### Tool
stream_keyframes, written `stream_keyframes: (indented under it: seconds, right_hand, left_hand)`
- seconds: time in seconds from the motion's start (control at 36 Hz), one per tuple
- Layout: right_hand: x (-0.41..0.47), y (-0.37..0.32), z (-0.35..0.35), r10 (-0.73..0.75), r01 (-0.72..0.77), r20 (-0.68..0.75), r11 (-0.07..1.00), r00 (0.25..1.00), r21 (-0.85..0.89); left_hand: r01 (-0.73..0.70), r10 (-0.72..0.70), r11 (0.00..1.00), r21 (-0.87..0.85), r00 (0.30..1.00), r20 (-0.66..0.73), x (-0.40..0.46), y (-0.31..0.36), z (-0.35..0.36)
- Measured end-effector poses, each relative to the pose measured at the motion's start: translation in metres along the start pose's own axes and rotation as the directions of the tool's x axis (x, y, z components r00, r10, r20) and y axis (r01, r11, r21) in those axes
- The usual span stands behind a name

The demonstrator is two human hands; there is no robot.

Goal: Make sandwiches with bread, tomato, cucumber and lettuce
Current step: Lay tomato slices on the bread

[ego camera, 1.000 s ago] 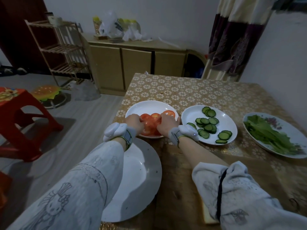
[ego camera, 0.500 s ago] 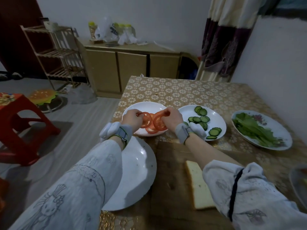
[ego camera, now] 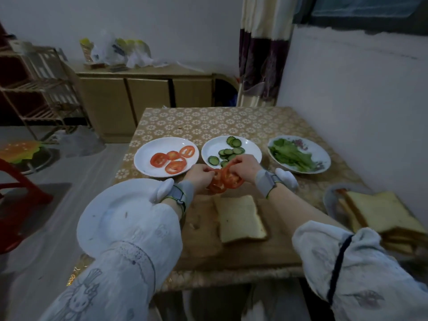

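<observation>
My left hand (ego camera: pixel 199 176) pinches a tomato slice (ego camera: pixel 215 184), and my right hand (ego camera: pixel 243 167) pinches a second tomato slice (ego camera: pixel 232 179). Both slices hang together in the air, just beyond the far edge of a single bread slice (ego camera: pixel 240 218) lying flat on the wooden cutting board (ego camera: pixel 201 237). Behind my hands stand three plates: several tomato slices on a white plate (ego camera: pixel 143 158), cucumber slices (ego camera: pixel 228 150) on the middle plate, and lettuce leaves (ego camera: pixel 291 156) on a flowered plate at the right.
An empty white plate (ego camera: pixel 106 216) overhangs the table's left edge beside the board. A stack of bread slices (ego camera: pixel 379 216) sits on a plate at the right. The wall runs close along the table's right side. A red stool (ego camera: pixel 20 205) stands on the floor left.
Both hands lifted one tomato slice each off the tomato plate and drew them back toward me, to just above the bread slice's far edge.
</observation>
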State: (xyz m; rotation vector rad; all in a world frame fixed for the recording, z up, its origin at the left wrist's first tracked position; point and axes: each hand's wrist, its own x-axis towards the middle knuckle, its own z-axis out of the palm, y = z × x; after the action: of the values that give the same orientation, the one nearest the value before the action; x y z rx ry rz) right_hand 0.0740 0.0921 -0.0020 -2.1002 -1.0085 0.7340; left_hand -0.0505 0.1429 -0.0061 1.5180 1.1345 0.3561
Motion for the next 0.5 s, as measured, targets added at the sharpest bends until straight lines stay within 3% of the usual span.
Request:
stream_keyframes:
  seconds: [0.11, 0.25, 0.36, 0.5]
  right_hand:
    - [-0.013, 0.015, -0.008, 0.022, -0.023, 0.027, 0.999, 0.999, 0.048]
    - [-0.025, 0.028, -0.020, 0.069, -0.071, 0.029, 0.993, 0.997, 0.096]
    - [-0.029, 0.037, -0.027, 0.115, -0.121, 0.062, 0.986, 0.991, 0.111]
    - [-0.032, 0.043, -0.030, 0.136, -0.150, 0.107, 0.979, 0.985, 0.139]
  left_hand:
    - [0.113, -0.106, 0.990, -0.083, 0.991, 0.087, -0.018, -0.004, 0.015]
    - [0.155, -0.154, 0.988, -0.007, 0.981, 0.118, -0.024, -0.020, 0.022]
    - [0.143, -0.151, 0.986, 0.082, 0.983, 0.106, -0.029, -0.024, 0.025]
    - [0.039, -0.042, 0.976, 0.216, 0.999, 0.006, -0.025, -0.024, 0.027]
